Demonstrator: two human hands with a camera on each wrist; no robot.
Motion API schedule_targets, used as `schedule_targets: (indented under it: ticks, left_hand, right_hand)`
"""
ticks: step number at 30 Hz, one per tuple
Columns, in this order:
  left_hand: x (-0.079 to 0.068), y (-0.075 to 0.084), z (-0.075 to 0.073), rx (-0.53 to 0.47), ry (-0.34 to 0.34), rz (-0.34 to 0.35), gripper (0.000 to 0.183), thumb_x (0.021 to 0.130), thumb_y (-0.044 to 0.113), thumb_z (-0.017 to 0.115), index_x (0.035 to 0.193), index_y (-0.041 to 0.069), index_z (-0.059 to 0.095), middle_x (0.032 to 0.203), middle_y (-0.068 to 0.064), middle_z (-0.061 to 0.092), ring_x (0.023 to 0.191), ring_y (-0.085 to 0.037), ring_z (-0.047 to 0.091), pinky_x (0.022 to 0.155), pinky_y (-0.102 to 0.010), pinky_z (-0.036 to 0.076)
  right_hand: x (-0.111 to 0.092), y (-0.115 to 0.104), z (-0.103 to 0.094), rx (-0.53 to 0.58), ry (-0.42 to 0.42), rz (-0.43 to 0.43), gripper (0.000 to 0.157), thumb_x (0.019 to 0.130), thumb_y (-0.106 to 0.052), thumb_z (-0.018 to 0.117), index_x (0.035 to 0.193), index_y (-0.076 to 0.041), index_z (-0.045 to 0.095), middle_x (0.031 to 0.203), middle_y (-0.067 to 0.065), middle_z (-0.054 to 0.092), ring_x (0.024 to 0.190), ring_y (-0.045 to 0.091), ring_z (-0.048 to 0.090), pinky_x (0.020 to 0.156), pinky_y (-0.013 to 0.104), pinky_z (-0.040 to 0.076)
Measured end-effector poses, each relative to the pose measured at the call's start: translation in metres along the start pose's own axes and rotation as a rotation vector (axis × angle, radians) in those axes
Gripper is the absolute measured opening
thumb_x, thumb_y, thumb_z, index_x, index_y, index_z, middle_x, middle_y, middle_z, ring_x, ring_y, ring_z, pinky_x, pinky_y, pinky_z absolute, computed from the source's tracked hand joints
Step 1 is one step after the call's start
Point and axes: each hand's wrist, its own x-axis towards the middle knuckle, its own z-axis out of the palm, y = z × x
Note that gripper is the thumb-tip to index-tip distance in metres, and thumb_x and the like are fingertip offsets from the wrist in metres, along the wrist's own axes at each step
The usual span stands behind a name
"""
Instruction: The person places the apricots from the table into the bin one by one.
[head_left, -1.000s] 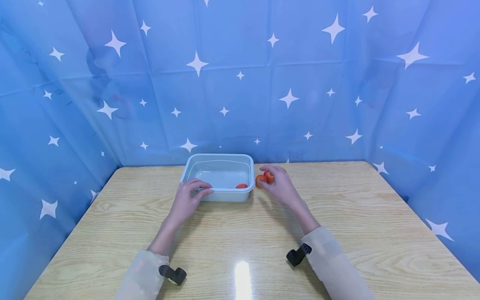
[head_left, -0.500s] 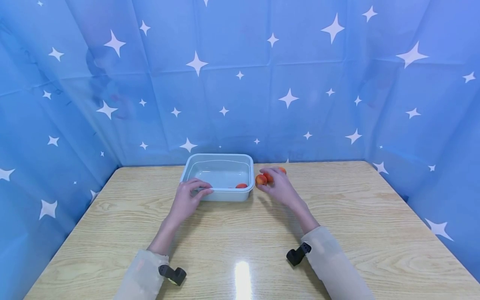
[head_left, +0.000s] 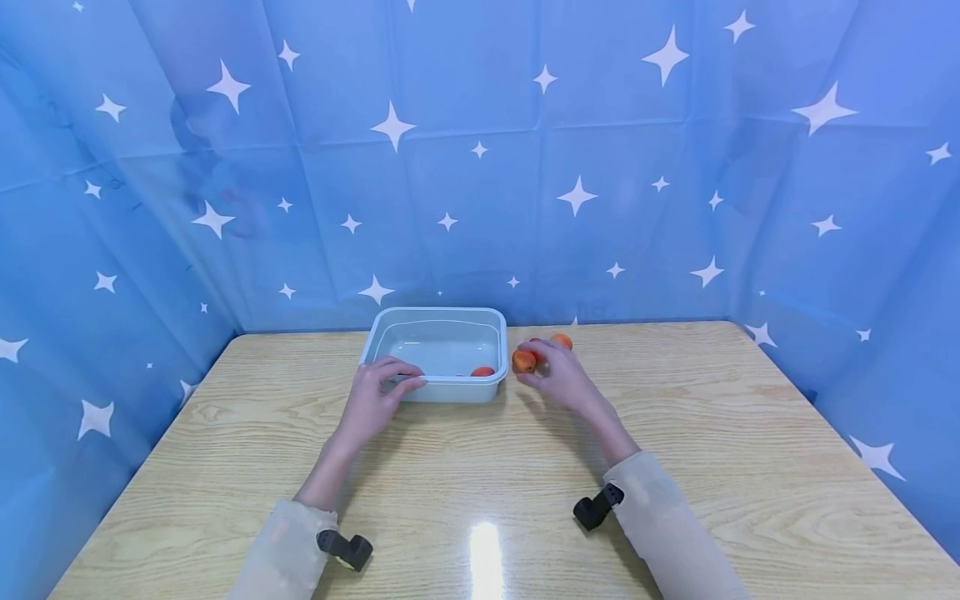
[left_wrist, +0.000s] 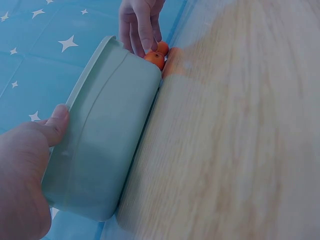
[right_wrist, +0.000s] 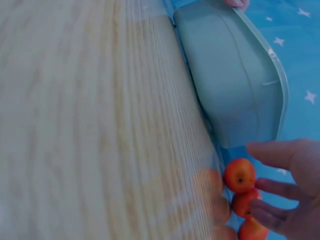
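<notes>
A pale blue-green plastic tub (head_left: 450, 392) stands on the table near its back edge. My left hand (head_left: 375, 396) pinches the tub's front rim, its thumb outside the wall and its fingers over the edge. Part of a red round fruit (head_left: 483, 372) shows inside, at the front right. Right of the tub, three small orange-red fruits lie in a row: a near one (right_wrist: 240, 175), a middle one (right_wrist: 245, 202) and a far one (head_left: 562, 341). My right hand (head_left: 558, 379) hovers around the near and middle fruits, thumb and fingers spread, fingertips close to them or touching.
The wooden table (head_left: 480, 467) is glossy and reflects a lamp. A blue curtain (head_left: 480, 167) with white stars hangs right behind its back edge and along both sides. A black camera (head_left: 597, 507) sits on each wrist.
My right hand has shifted slightly, and the near fruit beside it has turned a little. More of the far fruit shows now. My left hand and the tub have stayed put.
</notes>
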Motion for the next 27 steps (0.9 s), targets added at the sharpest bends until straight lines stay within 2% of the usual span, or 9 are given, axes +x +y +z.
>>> schedule_targets:
  ticks: [9,14,18,27]
  left_hand:
    - [0.0005,-0.0018,0.0006,-0.006,0.003,0.007,0.006,0.088,0.012,0.078,0.094,0.011,0.079,0.093,0.001,0.074,0.093,-0.02,0.068,0.091,-0.043,0.036]
    - [0.0005,-0.0021,0.0005,-0.012,0.007,0.011,0.006,0.088,0.012,0.078,0.094,0.011,0.079,0.093,0.0,0.074,0.093,-0.02,0.068,0.092,-0.043,0.035]
    - [0.0005,-0.002,0.0005,-0.011,0.008,0.012,0.006,0.088,0.012,0.078,0.094,0.011,0.079,0.093,0.001,0.074,0.093,-0.02,0.068,0.092,-0.043,0.035]
    - [0.0001,-0.0011,0.0004,-0.006,0.003,0.0,0.006,0.088,0.012,0.078,0.094,0.011,0.079,0.093,0.001,0.073,0.093,-0.02,0.068,0.09,-0.042,0.035]
  right_hand:
    - [-0.0001,0.0012,-0.0022,-0.044,-0.072,-0.002,0.056,0.092,-0.012,0.075,0.141,0.003,0.055,0.147,0.027,0.048,0.141,0.046,0.036,0.109,0.055,0.037]
    - [-0.001,0.0014,-0.0027,-0.072,-0.097,-0.001,0.056,0.093,-0.014,0.074,0.142,0.002,0.054,0.148,0.029,0.045,0.138,0.046,0.04,0.109,0.056,0.037]
    - [-0.0012,0.0026,-0.0025,-0.081,-0.093,0.005,0.052,0.093,-0.014,0.074,0.14,-0.001,0.057,0.144,0.025,0.051,0.134,0.044,0.046,0.106,0.055,0.04]
    - [-0.0013,-0.0006,-0.0038,-0.09,-0.09,0.002,0.045,0.091,-0.014,0.076,0.133,-0.002,0.062,0.131,0.018,0.061,0.11,0.034,0.059,0.093,0.05,0.049]
